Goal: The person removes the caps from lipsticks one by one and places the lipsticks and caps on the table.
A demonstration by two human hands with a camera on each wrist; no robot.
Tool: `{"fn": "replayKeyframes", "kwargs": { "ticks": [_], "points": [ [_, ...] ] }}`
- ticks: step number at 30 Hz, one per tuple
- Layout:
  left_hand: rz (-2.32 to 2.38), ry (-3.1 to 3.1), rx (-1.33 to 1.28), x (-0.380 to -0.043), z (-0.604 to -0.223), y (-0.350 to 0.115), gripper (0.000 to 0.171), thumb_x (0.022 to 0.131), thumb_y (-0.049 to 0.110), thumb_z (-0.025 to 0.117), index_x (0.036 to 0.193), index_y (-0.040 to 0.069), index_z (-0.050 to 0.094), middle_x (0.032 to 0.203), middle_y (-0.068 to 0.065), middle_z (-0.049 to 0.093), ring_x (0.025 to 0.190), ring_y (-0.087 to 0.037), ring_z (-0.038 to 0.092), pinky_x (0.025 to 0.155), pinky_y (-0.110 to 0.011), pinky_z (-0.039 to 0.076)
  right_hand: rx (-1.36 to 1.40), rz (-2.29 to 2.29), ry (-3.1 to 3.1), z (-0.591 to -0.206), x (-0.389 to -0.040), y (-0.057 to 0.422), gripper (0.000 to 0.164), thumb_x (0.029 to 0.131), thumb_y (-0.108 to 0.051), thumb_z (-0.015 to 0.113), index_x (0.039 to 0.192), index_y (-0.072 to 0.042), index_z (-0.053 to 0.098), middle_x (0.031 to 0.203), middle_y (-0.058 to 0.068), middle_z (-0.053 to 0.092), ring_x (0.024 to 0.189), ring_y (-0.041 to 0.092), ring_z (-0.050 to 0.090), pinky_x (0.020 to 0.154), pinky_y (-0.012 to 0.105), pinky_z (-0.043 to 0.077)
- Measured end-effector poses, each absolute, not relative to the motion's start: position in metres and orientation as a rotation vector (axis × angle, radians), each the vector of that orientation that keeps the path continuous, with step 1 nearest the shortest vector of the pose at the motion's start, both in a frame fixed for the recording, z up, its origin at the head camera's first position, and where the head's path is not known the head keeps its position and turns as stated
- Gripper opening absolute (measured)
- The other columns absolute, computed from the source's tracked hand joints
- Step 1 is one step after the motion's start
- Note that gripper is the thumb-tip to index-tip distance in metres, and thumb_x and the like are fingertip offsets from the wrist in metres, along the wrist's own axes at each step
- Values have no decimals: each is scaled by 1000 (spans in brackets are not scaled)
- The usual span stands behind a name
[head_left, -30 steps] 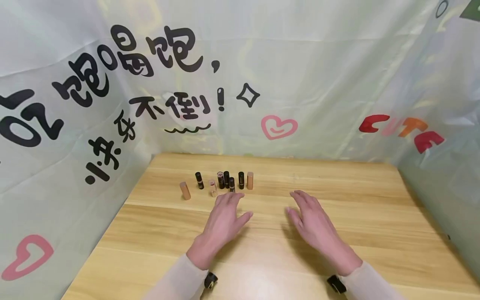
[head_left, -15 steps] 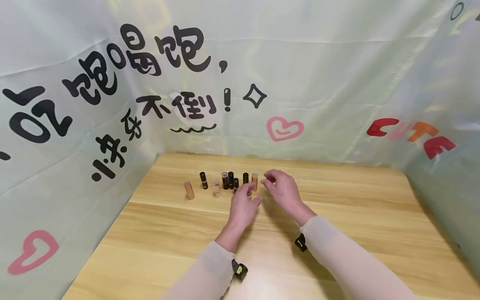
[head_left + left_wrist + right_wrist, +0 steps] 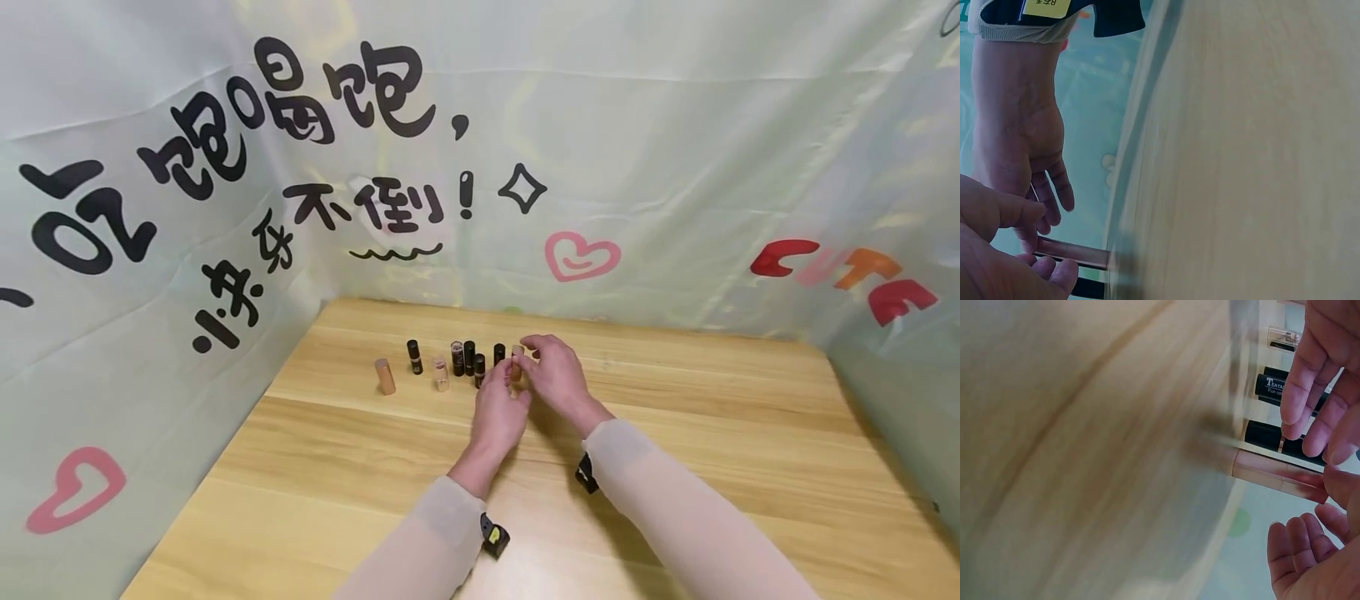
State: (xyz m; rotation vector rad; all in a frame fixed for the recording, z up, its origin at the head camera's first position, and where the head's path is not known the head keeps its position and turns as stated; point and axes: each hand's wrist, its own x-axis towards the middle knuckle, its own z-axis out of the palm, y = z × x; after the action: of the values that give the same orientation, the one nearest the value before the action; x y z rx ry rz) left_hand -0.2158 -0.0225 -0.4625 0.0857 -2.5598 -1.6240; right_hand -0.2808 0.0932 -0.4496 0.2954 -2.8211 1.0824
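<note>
A rose-gold lipstick tube stands upright at the right end of a loose group on the wooden table. My right hand comes in from the right, thumb and index finger at the top of this lipstick, pinching it near its end. The other right fingers stay spread apart in the right wrist view. On the near left side, my left hand has its relaxed fingers close beside the same lipstick. Just left of it stands a black lipstick tube, partly hidden behind the left fingers.
More lipsticks stand to the left: a black one, a dark patterned one, a pale pink one, another black one and a rose-gold one. Printed cloth walls the table at back and sides.
Both hands have moved forward and towards each other, from apart over the table to the right-hand rose-gold lipstick. The right hand's fingers have closed in on its top. The lipsticks keep their places.
</note>
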Motion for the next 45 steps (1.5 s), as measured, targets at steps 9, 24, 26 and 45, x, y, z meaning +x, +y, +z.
{"fn": "replayKeyframes", "kwargs": {
  "ticks": [9,24,26,45],
  "points": [
    [-1542,-2599,99,-219,-466,-13,66,94,6,75,154,1,48,150,-22,56,131,-39,61,111,-52,51,224,1179,-2796,-453,-279,100,32,104,-29,69,126,-6,72,121,14,74,112,32,69,98,49,56],
    [-1585,-2658,-89,-209,-447,0,71,94,21,79,157,11,48,160,-16,48,144,-40,49,117,-56,44,266,1293,-2663,-413,-232,152,26,103,-27,71,120,-8,74,113,10,78,103,29,72,89,48,59],
    [-1649,-2669,-145,-207,-443,0,71,95,24,80,158,12,47,160,-15,48,139,-40,54,113,-54,49,273,1308,-2650,-405,-223,158,25,102,-24,72,121,-8,74,112,10,78,100,28,73,87,45,59],
    [-1951,-2596,-414,-189,-433,8,35,98,15,75,133,13,70,119,-2,76,111,-16,72,93,-26,60,301,1645,-2511,-406,-183,183,31,107,-20,65,132,-3,70,125,14,75,112,7,68,91,17,54]
  ]
}}
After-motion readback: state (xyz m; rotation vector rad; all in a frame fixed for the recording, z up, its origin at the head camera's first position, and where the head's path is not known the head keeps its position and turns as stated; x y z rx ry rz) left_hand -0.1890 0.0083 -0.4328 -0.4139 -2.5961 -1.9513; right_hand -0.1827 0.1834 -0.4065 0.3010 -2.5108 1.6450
